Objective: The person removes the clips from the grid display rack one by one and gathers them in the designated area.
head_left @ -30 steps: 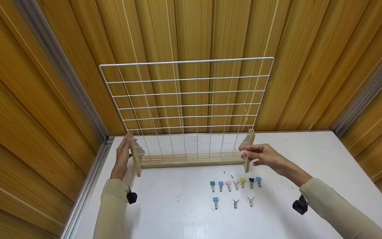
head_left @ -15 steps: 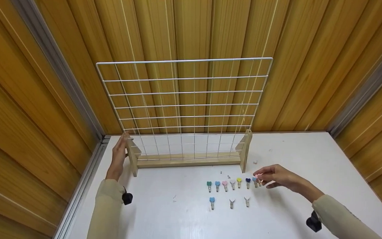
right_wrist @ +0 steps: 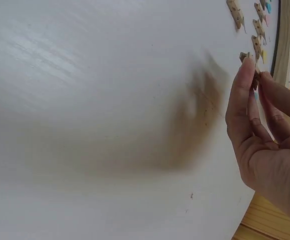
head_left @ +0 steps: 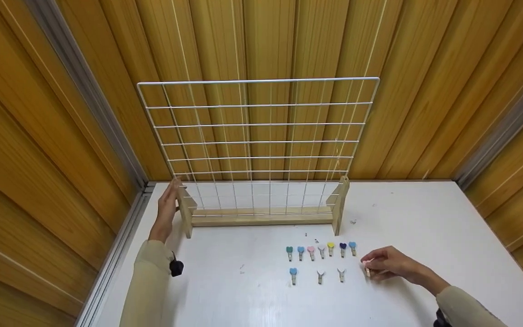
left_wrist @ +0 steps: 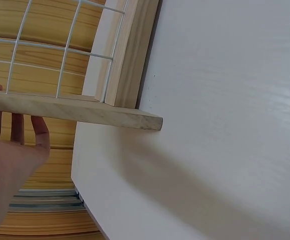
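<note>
A white wire grid stands upright in a wooden base. My left hand holds the base's left upright from outside; in the left wrist view, fingers press the wood and one fingertip shows past its far edge. To the right, my right hand pinches a small pink-topped clothespin between thumb and fingers, just over the table. In the right wrist view, the fingers partly hide this clothespin.
Several small clothespins with heart tops form a row before the base, including a green one and a yellow one. Three more lie nearer: a blue-topped clothespin and two white ones. Wood-panelled walls border the white table.
My right hand has carried the pink clothespin from the base's right upright down and rightward, past the row's right end. My left hand stays at the left upright.
</note>
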Tool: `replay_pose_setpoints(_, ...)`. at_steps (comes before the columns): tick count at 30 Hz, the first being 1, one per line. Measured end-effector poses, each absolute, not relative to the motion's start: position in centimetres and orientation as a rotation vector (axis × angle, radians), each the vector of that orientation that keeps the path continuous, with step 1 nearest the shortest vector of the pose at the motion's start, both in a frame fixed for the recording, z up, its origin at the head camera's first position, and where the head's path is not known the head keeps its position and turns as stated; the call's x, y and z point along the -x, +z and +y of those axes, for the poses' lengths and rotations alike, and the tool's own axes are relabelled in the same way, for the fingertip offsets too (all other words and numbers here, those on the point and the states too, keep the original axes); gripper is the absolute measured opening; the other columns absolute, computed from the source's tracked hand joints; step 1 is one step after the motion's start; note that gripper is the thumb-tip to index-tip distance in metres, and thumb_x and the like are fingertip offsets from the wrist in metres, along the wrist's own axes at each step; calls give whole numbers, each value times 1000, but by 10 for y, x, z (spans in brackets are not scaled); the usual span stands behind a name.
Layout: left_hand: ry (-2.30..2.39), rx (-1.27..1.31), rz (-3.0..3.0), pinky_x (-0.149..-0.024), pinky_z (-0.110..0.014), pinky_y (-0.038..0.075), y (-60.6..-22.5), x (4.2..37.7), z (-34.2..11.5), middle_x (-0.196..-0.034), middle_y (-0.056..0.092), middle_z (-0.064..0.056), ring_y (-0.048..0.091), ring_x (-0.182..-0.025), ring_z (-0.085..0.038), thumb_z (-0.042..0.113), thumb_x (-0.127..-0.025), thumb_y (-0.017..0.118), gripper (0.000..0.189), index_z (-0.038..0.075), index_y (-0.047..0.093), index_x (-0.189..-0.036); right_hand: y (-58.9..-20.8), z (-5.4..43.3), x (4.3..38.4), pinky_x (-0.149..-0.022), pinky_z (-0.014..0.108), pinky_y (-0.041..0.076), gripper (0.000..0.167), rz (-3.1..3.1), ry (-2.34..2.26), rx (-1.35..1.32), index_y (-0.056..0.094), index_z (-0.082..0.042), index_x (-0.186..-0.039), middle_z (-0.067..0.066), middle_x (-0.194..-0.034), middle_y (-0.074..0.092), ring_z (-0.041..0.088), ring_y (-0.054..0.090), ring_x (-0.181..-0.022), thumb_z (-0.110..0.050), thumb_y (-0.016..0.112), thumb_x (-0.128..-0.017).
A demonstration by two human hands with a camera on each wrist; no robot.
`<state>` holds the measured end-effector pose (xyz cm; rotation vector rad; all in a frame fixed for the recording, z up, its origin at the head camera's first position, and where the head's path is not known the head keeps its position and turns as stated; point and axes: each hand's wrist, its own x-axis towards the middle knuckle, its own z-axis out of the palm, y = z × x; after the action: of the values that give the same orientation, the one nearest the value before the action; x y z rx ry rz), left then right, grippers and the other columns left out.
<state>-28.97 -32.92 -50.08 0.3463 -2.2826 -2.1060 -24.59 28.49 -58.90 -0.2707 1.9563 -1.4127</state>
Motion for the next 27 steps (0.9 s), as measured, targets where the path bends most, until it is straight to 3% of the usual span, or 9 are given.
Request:
replay_pose_setpoints(6, -2034, -338, -2294, -127, -56, 24, -513, 298, -335, -173, 15, -4, 14, -160, -28, 52, -110, 30, 61, 29, 16, -165, -592, 275, 247, -71, 24, 62, 36, 2041, -1436, 324, 59, 20, -123, 9, -98, 72, 12, 73, -83, -8, 63, -101)
replay_pose_setpoints(13, -2009, -335, -2289, -128, -53, 21, -524, 292, -327, -173, 15, -3, 13, -160, -28, 53, -110, 29, 64, 25, 16, -166, -604, 269, 233, -66, 20, 54, 22, 2371, -1209, 321, 73, 8, -110, 12, -98, 72, 14, 63, -83, -10, 70, -97)
replay_pose_setpoints(23, -1990, -356, -2255, -131, -46, 12, -523, 290, -320, -173, 14, -4, 9, -161, -27, 53, -110, 31, 66, 21, 15, -166, -611, 261, 225, -68, 23, 53, 18, 2563, -1150, 250, 76, 2, -107, 13, -102, 76, 15, 66, -83, -10, 73, -94)
replay_pose_setpoints(27, -2005, -377, -2233, -130, -48, 15, -519, 293, -325, -173, 14, -4, 10, -161, -27, 53, -110, 31, 65, 23, 16, -166, -605, 259, 227, -61, 25, 57, 20, 2609, -1215, 281, 74, 5, -109, 16, -98, 76, 16, 67, -77, -9, 70, -96)
